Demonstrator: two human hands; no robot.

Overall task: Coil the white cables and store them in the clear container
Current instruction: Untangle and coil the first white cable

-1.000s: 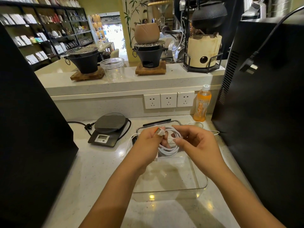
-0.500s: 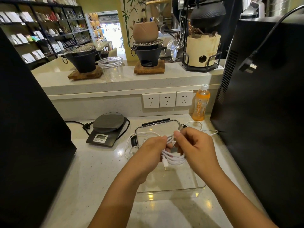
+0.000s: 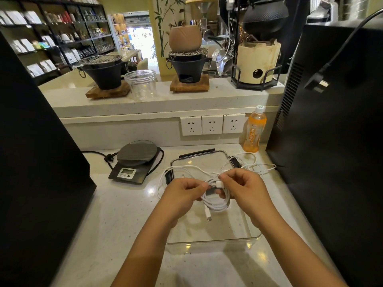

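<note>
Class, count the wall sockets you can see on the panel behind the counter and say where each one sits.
3, in one row below the upper ledge: left socket, middle socket, right socket beside the orange bottle. The black machines at either side could hide more.

Glossy white plastic cable (image 3: 215, 204), clear glossy plastic container (image 3: 215, 237), polished speckled stone counter (image 3: 116, 224), matt black scale (image 3: 134, 160)

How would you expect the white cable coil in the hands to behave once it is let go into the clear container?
The white cable coil is probably floppy: its loops sag below both hands and a connector end dangles free. It seems light, held by fingertips of the left hand and right hand. Unfastened, it may spring loose in the clear container.
</note>
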